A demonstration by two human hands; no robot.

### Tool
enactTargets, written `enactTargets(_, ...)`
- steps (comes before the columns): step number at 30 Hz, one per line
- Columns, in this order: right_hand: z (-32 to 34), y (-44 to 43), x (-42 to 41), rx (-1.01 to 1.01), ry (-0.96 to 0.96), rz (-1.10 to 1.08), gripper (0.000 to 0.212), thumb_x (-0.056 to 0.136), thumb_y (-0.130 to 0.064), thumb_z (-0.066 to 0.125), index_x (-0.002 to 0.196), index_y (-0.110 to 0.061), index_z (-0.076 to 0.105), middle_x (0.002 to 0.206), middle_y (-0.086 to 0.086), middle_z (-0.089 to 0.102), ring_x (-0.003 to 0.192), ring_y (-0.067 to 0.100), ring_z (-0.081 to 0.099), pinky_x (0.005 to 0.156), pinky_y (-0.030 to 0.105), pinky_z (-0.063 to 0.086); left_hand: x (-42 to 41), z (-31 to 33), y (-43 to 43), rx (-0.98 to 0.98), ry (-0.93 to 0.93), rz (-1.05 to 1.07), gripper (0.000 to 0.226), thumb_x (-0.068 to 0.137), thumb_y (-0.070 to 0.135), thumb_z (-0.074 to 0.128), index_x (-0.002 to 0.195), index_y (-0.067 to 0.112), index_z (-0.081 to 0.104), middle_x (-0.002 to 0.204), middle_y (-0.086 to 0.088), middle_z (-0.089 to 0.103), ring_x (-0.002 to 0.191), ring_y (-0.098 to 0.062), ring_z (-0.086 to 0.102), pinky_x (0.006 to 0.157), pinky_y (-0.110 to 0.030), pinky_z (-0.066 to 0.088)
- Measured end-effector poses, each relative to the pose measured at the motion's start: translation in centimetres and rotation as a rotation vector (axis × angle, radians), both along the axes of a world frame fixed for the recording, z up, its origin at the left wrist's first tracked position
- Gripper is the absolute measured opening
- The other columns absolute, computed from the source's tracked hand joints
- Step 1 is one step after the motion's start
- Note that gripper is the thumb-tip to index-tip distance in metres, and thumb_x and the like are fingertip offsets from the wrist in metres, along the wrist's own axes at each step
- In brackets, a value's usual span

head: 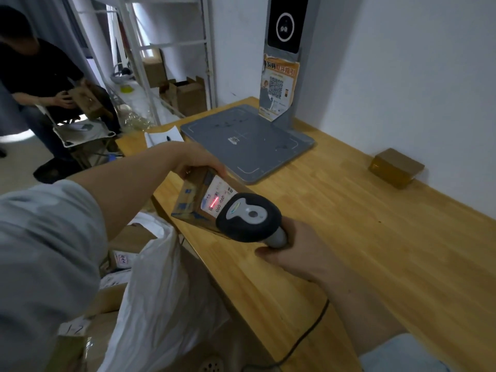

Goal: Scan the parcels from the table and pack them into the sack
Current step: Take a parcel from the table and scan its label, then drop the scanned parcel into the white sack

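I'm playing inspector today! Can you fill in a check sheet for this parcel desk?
Surface: wooden table, light planks.
Job's things: parcel tilted at the table edge, red scan line on its label; second parcel by the wall; white sack below, boxes by it.
Clutter: grey scan pad; paper with pen.
Hands: left hand grips the parcel; right hand grips the scanner.
Cables: dark cable crosses the near table edge.
Surroundings: seated person, white rack, open cartons.
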State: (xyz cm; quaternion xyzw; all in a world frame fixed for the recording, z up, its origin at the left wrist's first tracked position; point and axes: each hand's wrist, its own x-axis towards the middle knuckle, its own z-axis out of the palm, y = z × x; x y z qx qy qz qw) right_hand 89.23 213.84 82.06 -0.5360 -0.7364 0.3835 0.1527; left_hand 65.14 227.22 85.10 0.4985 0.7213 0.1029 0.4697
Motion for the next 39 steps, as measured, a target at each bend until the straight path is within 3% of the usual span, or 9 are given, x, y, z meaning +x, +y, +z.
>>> enactTargets(3,-0.8,0.6,-1.4,-0.139,0.179,-0.05,0.033,0.074,-0.02,0.08,0.097,-0.028,0.057,0.079,0.0,0.065,0.058,0.012,0.06,0.055,0.031,0.052,-3.1,0.3,-1.5,-0.019,-0.047,0.084,0.036,0.076,0.028,0.077,0.102,0.008,0.063,0.108,-0.015,0.07,0.104,-0.033,0.065,0.092,-0.047,0.052)
enactTargets(7,-2.1,1.3,-4.5,-0.249,0.298,-0.056,0.025,0.075,-0.01,0.078,0.096,-0.014,0.064,0.06,0.0,0.06,0.045,0.008,0.052,0.05,0.028,0.046,-9.2,-0.1,-4.9,-0.013,-0.118,0.285,0.04,0.077,0.031,0.074,0.106,0.007,0.063,0.089,-0.012,0.074,0.094,-0.031,0.066,0.082,-0.043,0.054)
enactTargets(11,-3.7,1.8,-8.6,-0.312,0.331,-0.041,0.012,0.078,-0.003,0.072,0.087,-0.004,0.065,0.049,-0.001,0.053,0.041,0.011,0.047,0.045,0.027,0.043,-17.0,-2.2,-9.6,0.029,-0.184,0.53,0.076,0.049,0.038,0.088,0.113,0.006,0.062,0.103,-0.016,0.072,0.097,-0.035,0.068,0.085,-0.049,0.055)
enactTargets(18,-5.5,2.4,-14.8,-0.423,0.318,-0.007,0.014,0.08,-0.003,0.069,0.091,0.003,0.064,0.059,0.011,0.054,0.048,0.018,0.049,0.049,0.031,0.044,-23.0,-6.7,-18.7,0.117,-0.305,0.919,0.047,0.075,0.033,0.077,0.111,0.007,0.059,0.102,-0.015,0.071,0.093,-0.031,0.069,0.087,-0.047,0.054)
enactTargets(21,-6.1,2.5,-16.3,-0.454,0.31,0.015,0.007,0.08,-0.003,0.069,0.085,-0.003,0.064,0.059,0.012,0.054,0.048,0.019,0.049,0.05,0.031,0.043,-22.4,-8.8,-21.1,0.221,-0.163,0.864,0.027,0.081,0.027,0.073,0.1,0.011,0.062,0.088,-0.009,0.072,0.075,-0.022,0.069,0.064,-0.032,0.057)
enactTargets(26,-7.1,2.4,-17.4,-0.487,0.294,0.019,0.01,0.081,-0.003,0.067,0.078,-0.008,0.06,0.059,0.01,0.053,0.047,0.018,0.049,0.048,0.029,0.043,-21.7,-12.5,-22.8,0.18,0.295,0.523,0.055,0.079,0.032,0.076,0.129,0.021,0.055,0.117,0.002,0.053,0.102,-0.014,0.048,0.081,-0.026,0.04)
enactTargets(31,-7.6,2.2,-17.0,-0.527,0.341,-0.017,0.008,0.08,-0.002,0.068,0.077,-0.006,0.061,0.057,0.009,0.053,0.045,0.016,0.048,0.046,0.026,0.043,-21.3,-15.9,-23.2,0.121,0.69,0.29,0.044,0.101,0.035,0.042,0.145,0.031,0.038,0.154,-0.004,0.029,0.137,-0.028,0.028,0.108,-0.038,0.027)
enactTargets(36,-7.6,2.7,-14.8,-0.647,0.473,-0.145,0.011,0.08,-0.003,0.07,0.088,-0.003,0.065,0.056,0.006,0.055,0.045,0.016,0.049,0.044,0.026,0.043,-19.7,-16.4,-21.3,0.156,0.703,0.359,0.05,0.099,0.024,0.042,0.148,0.03,0.031,0.155,-0.009,0.027,0.14,-0.038,0.021,0.114,-0.053,0.022)
enactTargets(39,-7.0,3.3,-11.8,-0.709,0.602,-0.24,0.007,0.081,-0.001,0.068,0.086,-0.005,0.065,0.054,0.004,0.053,0.042,0.014,0.046,0.043,0.024,0.041,-15.2,-14.4,-16.7,0.268,0.744,0.29,0.05,0.098,0.029,0.044,0.147,0.028,0.033,0.156,-0.011,0.025,0.143,-0.035,0.018,0.116,-0.052,0.017)
